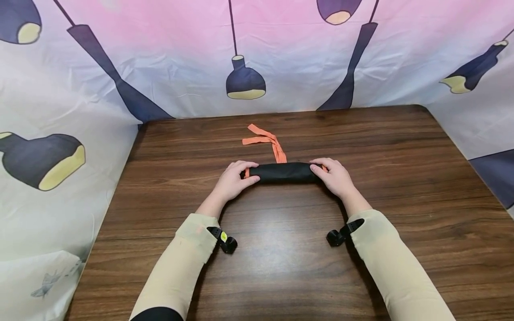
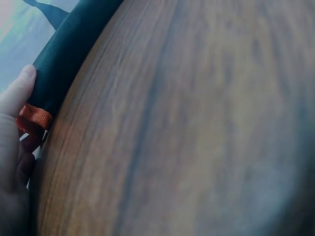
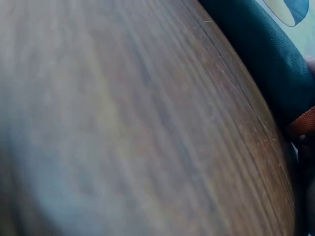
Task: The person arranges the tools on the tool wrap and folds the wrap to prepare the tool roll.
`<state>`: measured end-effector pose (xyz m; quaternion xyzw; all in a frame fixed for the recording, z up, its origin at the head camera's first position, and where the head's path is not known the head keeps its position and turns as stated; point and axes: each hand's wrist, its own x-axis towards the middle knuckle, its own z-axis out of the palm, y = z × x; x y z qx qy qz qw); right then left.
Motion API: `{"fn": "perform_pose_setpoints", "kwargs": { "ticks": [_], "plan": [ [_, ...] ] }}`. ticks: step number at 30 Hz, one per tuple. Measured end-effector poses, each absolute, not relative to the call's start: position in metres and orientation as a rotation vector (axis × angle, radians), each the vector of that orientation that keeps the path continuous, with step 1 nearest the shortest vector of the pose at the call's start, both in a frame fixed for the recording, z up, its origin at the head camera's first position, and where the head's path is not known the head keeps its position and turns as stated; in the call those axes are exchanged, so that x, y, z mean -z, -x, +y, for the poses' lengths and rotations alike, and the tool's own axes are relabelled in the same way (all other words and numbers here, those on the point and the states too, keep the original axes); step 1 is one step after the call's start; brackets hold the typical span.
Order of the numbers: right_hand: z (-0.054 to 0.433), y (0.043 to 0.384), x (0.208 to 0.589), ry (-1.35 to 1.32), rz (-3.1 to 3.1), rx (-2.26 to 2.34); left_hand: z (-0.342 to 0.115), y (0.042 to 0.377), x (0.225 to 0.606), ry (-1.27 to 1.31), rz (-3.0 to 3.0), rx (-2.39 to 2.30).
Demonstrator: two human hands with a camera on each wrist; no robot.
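Note:
A black fabric roll lies crosswise on the wooden table, with orange trim showing at both ends. Orange ties stretch from behind its middle toward the far edge and split into two loose tails. My left hand holds the roll's left end, thumb on the near side and fingers over the back. At the other end, my right hand grips it in the same way. The left wrist view shows the thumb against the dark cloth beside an orange loop. In the right wrist view, an orange strip borders the roll.
The brown wooden table reaches a printed curtain with lamp pictures at the back and sides. A small black camera sits on my left wrist, another on the right. White cloth hangs at the lower left.

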<state>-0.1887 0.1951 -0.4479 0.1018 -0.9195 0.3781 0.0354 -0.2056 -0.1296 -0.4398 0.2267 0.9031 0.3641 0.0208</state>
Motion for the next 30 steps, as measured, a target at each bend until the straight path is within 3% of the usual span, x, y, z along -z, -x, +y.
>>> {"fn": "perform_pose_setpoints", "kwargs": {
  "ticks": [10, 30],
  "plan": [
    [0.201, 0.186, 0.446, -0.307, -2.804, -1.214, -0.127, 0.206, 0.44, -0.721, 2.794, -1.148],
    [0.209, 0.187, 0.444, -0.536, -2.89, -1.218, -0.129, 0.205, 0.441, -0.69, 2.793, -1.129]
  ]
}}
